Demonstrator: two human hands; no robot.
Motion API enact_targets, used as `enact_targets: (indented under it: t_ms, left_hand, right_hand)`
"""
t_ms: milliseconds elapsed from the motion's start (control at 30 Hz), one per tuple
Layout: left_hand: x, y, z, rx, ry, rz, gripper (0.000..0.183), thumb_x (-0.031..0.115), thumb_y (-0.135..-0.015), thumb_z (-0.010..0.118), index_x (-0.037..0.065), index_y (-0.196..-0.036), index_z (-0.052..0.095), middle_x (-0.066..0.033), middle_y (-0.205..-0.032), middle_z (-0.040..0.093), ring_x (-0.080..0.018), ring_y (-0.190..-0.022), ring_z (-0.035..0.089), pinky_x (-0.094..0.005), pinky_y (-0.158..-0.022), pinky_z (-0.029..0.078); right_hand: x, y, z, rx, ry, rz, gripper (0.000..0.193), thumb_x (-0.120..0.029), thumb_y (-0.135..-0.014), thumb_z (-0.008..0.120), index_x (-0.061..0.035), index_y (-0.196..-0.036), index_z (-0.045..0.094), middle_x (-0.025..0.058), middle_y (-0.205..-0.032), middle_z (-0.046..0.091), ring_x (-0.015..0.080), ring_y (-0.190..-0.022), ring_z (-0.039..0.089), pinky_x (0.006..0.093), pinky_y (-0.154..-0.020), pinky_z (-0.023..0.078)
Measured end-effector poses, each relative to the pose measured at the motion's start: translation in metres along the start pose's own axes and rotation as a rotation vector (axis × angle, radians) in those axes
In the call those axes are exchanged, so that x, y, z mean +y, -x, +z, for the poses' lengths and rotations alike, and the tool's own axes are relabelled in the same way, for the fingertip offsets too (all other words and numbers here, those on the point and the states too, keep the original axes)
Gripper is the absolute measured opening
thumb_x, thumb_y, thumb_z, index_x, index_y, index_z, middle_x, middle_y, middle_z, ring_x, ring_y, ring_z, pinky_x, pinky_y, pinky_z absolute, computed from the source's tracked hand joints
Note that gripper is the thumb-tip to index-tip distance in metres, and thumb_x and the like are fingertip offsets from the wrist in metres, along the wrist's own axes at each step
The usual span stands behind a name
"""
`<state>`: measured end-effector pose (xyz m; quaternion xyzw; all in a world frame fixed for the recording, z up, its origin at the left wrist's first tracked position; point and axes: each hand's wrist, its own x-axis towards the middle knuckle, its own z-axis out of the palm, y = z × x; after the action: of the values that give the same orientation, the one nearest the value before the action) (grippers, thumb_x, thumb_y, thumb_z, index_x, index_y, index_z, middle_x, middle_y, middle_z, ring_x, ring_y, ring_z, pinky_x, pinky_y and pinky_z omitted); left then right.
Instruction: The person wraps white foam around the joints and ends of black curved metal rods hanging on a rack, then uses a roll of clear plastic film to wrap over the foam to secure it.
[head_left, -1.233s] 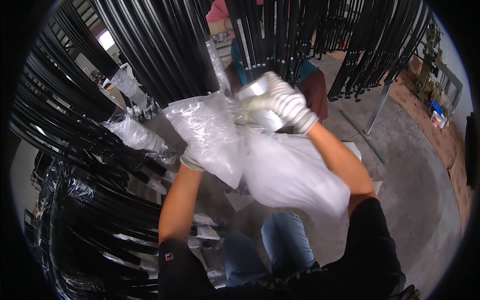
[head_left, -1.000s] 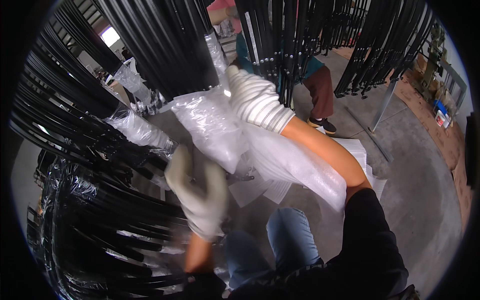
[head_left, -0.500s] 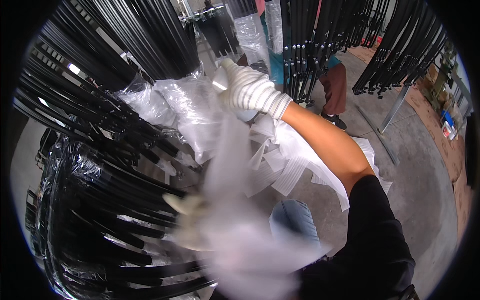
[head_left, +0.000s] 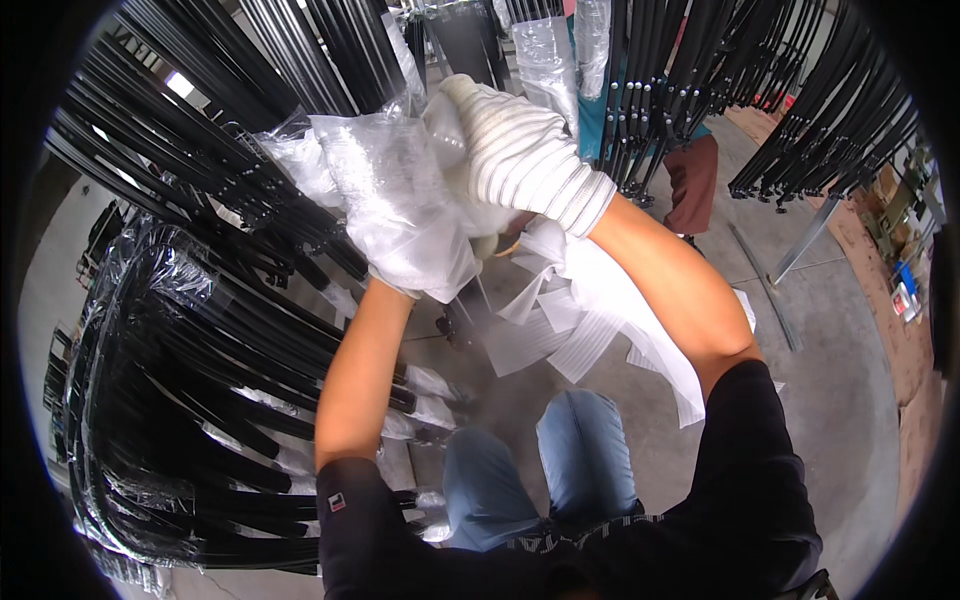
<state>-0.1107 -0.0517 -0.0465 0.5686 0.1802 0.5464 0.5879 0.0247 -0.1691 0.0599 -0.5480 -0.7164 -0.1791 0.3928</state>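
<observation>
While right fingers (head_left: 470, 95) grip clear roll (head_left: 446, 132) | left hand (head_left: 394, 284) behind foam (head_left: 385, 190), fingers unclear | shirt (head_left: 715, 490) lettered white

This looks like a workshop or factory floor: black tubes (head_left: 350, 60) crowd it in bundles, several ends in plastic wrap (head_left: 385, 180); white sheets (head_left: 600, 285) litter the concrete (head_left: 840, 420) near a metal post (head_left: 806, 238).
</observation>
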Motion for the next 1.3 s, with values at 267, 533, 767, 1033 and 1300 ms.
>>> enact_targets:
  t_ms: [267,533,767,1033,1300]
  left_hand:
    - [-0.008,0.005,0.007,-0.011,0.044,-0.015,0.027,0.020,-0.088,0.041,-0.001,-0.098,0.055,-0.0133,-0.101,0.054,-0.0212,-0.092,0.053,-0.0314,-0.090,0.040]
    - [-0.010,0.002,0.010,-0.020,0.024,-0.028,0.025,0.019,-0.087,0.043,0.001,-0.100,0.055,-0.0134,-0.104,0.053,-0.0223,-0.095,0.052,-0.0322,-0.091,0.039]
    - [-0.010,-0.001,0.013,-0.045,0.011,-0.041,0.024,0.019,-0.087,0.045,0.003,-0.101,0.055,-0.0135,-0.106,0.051,-0.0233,-0.097,0.051,-0.0328,-0.091,0.039]
    - [0.012,0.018,-0.005,-0.009,-0.174,-0.066,0.024,0.018,-0.086,0.047,0.004,-0.103,0.056,-0.0136,-0.108,0.050,-0.0244,-0.099,0.050,-0.0336,-0.092,0.038]
    - [0.045,0.138,0.077,0.329,-1.539,0.954,0.057,0.046,-0.073,0.061,0.014,-0.118,0.047,-0.0091,-0.137,0.018,-0.0238,-0.104,0.041,-0.0451,-0.091,0.030]
  right_hand:
    - [-0.019,0.002,-0.038,-0.064,0.056,-0.150,0.039,-0.022,-0.061,0.064,0.0004,-0.089,0.049,0.0189,-0.077,0.059,0.0334,-0.075,0.060,0.0395,-0.064,0.047]
    - [-0.014,-0.001,-0.040,-0.028,0.129,-0.222,0.038,-0.019,-0.060,0.065,0.0007,-0.089,0.050,0.0181,-0.068,0.058,0.0334,-0.070,0.060,0.0397,-0.061,0.047]
    - [-0.001,-0.017,-0.041,0.176,0.287,-0.365,0.042,-0.018,-0.055,0.067,0.0006,-0.089,0.052,0.0158,-0.073,0.060,0.0322,-0.069,0.060,0.0380,-0.061,0.048]
    - [-0.017,-0.018,-0.017,-0.550,-0.022,0.240,0.050,-0.002,-0.067,0.058,0.0045,-0.113,0.039,0.0158,-0.081,0.059,0.0234,-0.066,0.062,0.0305,-0.055,0.053]
    - [0.051,0.008,0.047,-0.349,-0.530,0.470,0.066,-0.038,-0.063,0.071,-0.0017,-0.112,0.046,0.0193,-0.101,0.058,0.0326,-0.094,0.056,0.0342,-0.078,0.045]
